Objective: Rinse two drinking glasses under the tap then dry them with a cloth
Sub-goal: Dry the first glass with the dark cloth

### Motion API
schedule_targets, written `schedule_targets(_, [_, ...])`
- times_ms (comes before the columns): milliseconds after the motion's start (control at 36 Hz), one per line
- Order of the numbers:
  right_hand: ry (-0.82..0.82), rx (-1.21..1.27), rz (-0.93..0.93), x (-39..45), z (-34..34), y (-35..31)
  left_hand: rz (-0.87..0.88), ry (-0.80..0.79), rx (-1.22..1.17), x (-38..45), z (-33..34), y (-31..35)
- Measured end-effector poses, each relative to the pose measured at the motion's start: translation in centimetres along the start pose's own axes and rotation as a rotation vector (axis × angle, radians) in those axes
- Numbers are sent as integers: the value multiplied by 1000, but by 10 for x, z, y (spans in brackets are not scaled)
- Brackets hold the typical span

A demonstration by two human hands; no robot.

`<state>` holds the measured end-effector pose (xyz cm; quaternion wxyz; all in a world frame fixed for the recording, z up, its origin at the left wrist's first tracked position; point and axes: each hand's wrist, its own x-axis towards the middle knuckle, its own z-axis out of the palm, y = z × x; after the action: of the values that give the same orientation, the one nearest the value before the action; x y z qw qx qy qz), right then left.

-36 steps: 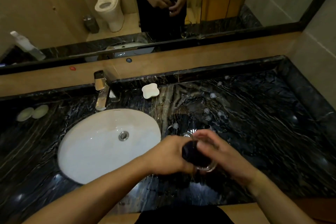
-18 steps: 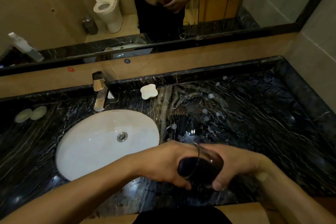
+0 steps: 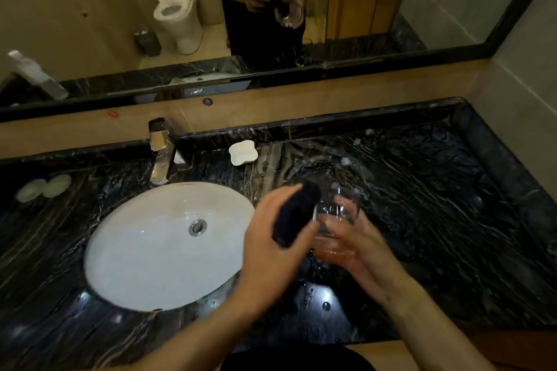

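Left hand (image 3: 271,247): we gripped a dark cloth (image 3: 297,215).
Right hand (image 3: 352,238): we cradled the drinking glass (image 3: 336,220), fingers curled round it.
Place: above the black marble counter (image 3: 437,205), beside the sink (image 3: 135,250).

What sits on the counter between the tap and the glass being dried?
In the head view, a white soap dish sits on the dark counter between the tap and the glass.
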<state>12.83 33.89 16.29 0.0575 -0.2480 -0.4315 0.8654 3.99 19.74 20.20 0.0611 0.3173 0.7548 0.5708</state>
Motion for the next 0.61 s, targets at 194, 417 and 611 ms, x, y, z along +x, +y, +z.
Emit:
schedule_targets(194, [221, 160, 100, 6, 22, 12, 426, -30, 304, -48, 34, -20])
schedule_targets(417, [306, -185, -200, -6, 43, 16, 364, 42, 297, -45, 40, -26])
schedule_targets(611, [285, -27, -96, -7, 51, 22, 108, 206, 104, -13, 37, -10])
